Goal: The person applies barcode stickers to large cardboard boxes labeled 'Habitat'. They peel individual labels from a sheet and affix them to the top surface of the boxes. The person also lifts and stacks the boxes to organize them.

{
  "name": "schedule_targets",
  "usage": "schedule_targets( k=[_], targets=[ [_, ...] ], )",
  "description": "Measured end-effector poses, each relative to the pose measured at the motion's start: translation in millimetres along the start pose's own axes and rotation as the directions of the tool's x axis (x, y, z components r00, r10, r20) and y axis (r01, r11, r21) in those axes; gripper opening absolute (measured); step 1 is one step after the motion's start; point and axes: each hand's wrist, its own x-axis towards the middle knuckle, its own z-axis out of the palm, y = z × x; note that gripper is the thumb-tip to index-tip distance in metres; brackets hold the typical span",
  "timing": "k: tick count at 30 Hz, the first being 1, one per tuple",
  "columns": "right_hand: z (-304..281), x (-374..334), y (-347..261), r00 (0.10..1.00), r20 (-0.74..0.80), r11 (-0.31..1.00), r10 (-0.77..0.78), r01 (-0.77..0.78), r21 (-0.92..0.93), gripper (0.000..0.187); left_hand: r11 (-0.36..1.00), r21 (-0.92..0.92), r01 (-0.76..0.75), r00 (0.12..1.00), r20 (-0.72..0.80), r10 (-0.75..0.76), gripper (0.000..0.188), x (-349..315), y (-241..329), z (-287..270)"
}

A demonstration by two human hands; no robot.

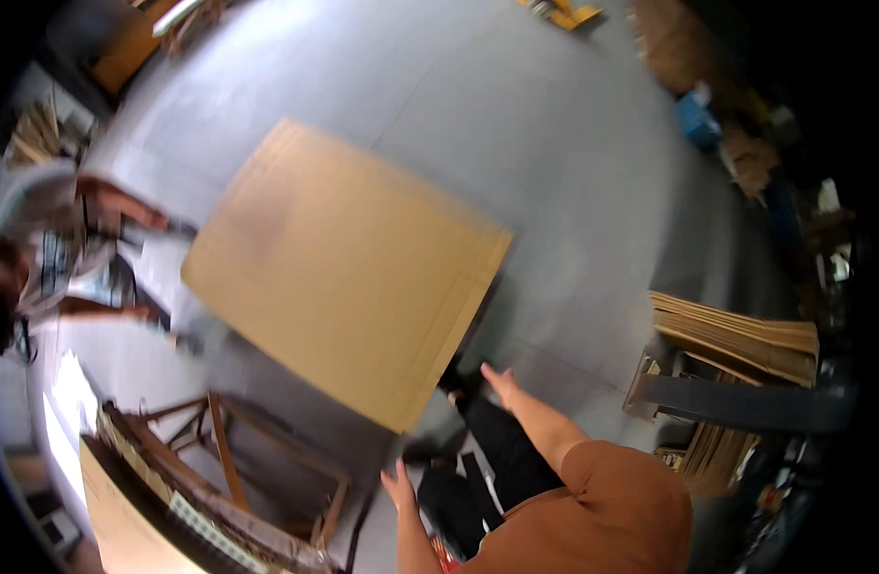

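Observation:
A large flat sheet of brown cardboard (349,277) spans the middle of the view, blurred toward its far side, with crease lines near its edges. My left hand (398,486) is just below the sheet's near corner, fingers spread and holding nothing. Farther right, my right hand (500,383) is off the sheet's near right edge, its fingers stretched out and also free of any object. A gap shows between each hand and the cardboard. At the left, another person (66,249) leans with both arms reaching toward the sheet; whether those hands touch it is too blurred to tell.
A brown metal frame (229,459) with a long edge stands at the lower left. To my right, folded cardboard (736,335) is stacked beside a dark grey bar (746,402). A yellow wheeled item (564,13) sits far off on the grey floor (573,143). Clutter lines the right side.

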Motion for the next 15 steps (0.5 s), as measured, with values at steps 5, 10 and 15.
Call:
schedule_targets(
  k=[5, 10, 15],
  targets=[
    [37.6, 56.6, -2.0, 0.992, 0.029, 0.976, 0.123, -0.126, 0.179, 0.137, 0.996, 0.036, 0.081, 0.996, 0.032, -0.082, 0.097, 77.1, 38.7, 36.0],
    [77.2, 129.5, 0.9, 0.972, 0.141, 0.916, 0.190, -0.227, 0.331, 0.128, 0.982, 0.051, 0.181, 0.983, -0.036, -0.179, 0.105, 174.1, 13.8, 62.0],
    [116.7, 168.3, -16.0, 0.951, 0.277, 0.749, -0.140, -0.081, 0.657, 0.084, 0.940, -0.186, 0.286, 0.958, 0.032, -0.285, 0.109, 224.0, -1.7, 67.3]
  ],
)
